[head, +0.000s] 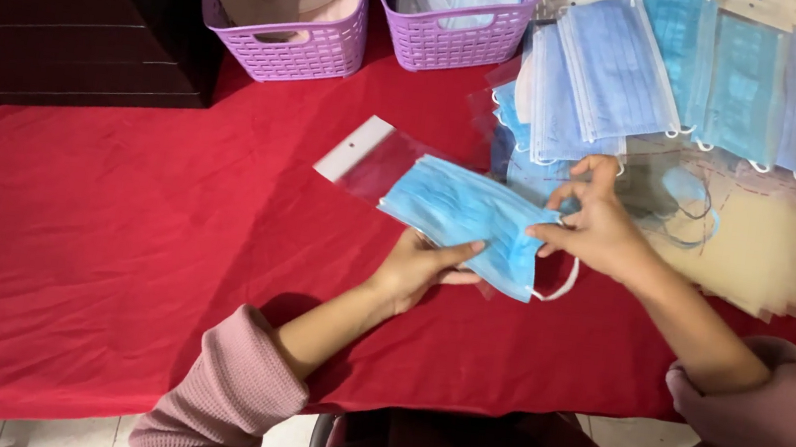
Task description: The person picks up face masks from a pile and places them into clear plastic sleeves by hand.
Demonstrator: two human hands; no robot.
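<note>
Fingers (557, 234) of both hands pinch blue mask (464, 216).

The left hand (418, 268) holds a blue mask (464, 216) from below. The right hand (597, 226) pinches its edge. The mask sits half inside a clear bag (366, 155) over the red table (115, 251). Two purple baskets (289, 41) stand behind.

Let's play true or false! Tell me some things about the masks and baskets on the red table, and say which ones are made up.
1. Both hands, left hand and right hand, hold a blue mask. True.
2. The tablecloth is green. False: it is red.
3. Two purple baskets stand at the far edge. True.
4. The clear bag lies on the floor. False: it is at the mask, above the table.
</note>
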